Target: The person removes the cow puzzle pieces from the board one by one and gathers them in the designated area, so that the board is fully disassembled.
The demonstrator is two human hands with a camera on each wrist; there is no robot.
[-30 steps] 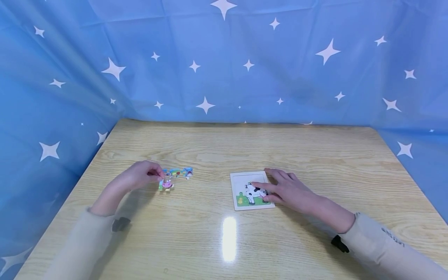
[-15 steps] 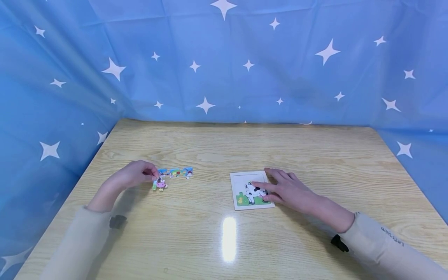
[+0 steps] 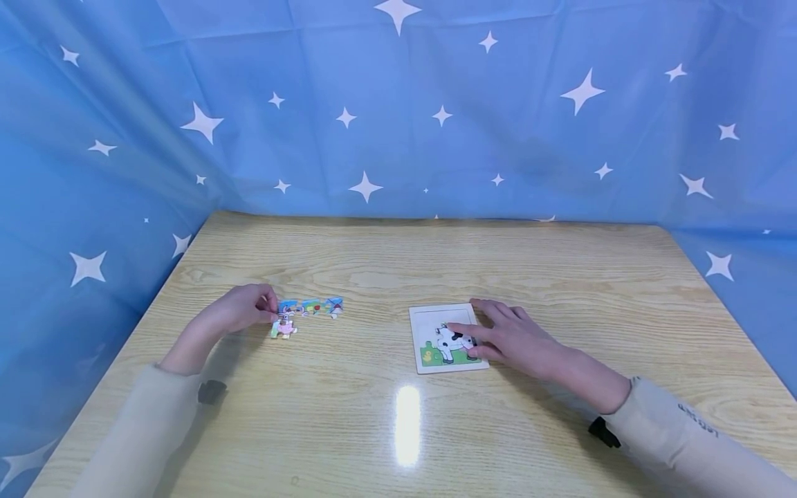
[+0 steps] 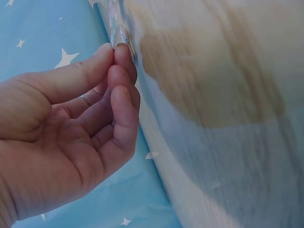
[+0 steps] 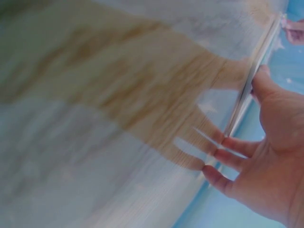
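My left hand (image 3: 245, 308) is at the left of the table, pinching a jigsaw puzzle piece (image 3: 284, 328) with a pink cow muzzle between thumb and fingertips. In the left wrist view, the tips of the thumb and index finger meet on the thin piece (image 4: 114, 21), seen edge-on. Right behind it lies a row of colourful puzzle pieces (image 3: 311, 306). My right hand (image 3: 513, 339) rests with fingers spread on the right side of a square puzzle board (image 3: 429, 318). Fitted in the board's lower part are pieces picturing a cow's body (image 3: 447, 344), green grass and a yellow chick.
The wooden table (image 3: 349, 415) carries a bright light reflection near its front. A blue curtain (image 3: 398, 138) with white stars hangs behind the table and along its sides.
My left hand has shifted a little to the left, carrying the cow-muzzle piece away from its former spot, and the piece's tilt has changed slightly. My right hand and the board stay put.
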